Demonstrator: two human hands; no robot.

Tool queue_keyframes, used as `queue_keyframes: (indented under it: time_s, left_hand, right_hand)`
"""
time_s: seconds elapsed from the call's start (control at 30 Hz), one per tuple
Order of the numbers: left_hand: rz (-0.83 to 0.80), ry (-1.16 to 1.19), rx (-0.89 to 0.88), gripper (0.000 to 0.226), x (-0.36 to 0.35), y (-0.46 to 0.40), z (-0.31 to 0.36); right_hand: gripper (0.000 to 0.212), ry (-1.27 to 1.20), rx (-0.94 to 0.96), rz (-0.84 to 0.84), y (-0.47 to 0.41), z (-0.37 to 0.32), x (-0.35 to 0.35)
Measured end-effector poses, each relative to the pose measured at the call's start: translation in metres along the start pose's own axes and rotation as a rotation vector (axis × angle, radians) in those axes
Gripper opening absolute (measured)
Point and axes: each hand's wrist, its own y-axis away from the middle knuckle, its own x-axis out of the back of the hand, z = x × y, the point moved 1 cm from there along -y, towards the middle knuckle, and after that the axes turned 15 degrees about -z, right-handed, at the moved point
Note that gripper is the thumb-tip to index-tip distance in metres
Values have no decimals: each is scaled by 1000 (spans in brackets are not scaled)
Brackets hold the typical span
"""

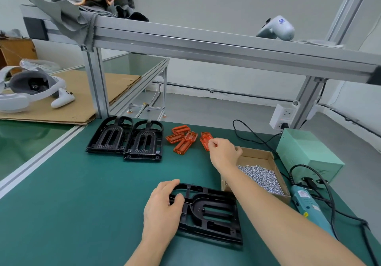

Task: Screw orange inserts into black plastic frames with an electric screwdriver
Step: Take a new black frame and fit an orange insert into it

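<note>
Orange insert (206,140), far of the screw box (258,171): our right hand (223,154) fingertips pinch its near edge. Left hand (162,206) fingers curl over the black frame (210,212) rim. Lift cleanly, seat squarely.

Single head-worn wide view, looking forward and down across green bench top (82,193). Close over both hands at lower centre; far wall and shelf rail (206,47) bowed across upper frame.
</note>
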Motion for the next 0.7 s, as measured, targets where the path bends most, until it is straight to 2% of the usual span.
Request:
queue_keyframes:
  time_s: [0.1,0.23,0.3,0.43,0.53,0.6,0.7]
  left_hand:
    - [1,5,-1,36,0,0,0]
    - [9,-11,-18,37,0,0,-2]
    - [6,-1,-23,38,0,-1,-2]
    - [-16,22,-23,40,3,-1,-2]
    - [-4,-90,-43,38,7,1,1]
    - [48,-160,-117,34,9,3,7]
    - [64,-76,-254,29,8,9,21]
  right_hand:
    - [24,-269,78,-2,16,1,15]
    - [16,-759,117,-156,53,6,31]
    - [17,-919,122,-231,75,13,37]
    - [15,-943,190,-292,110,37,47]
    - [16,-921,219,-316,129,51,52]
    - [16,-898,235,-334,138,58,55]
    - [15,-856,270,-396,148,65,61]
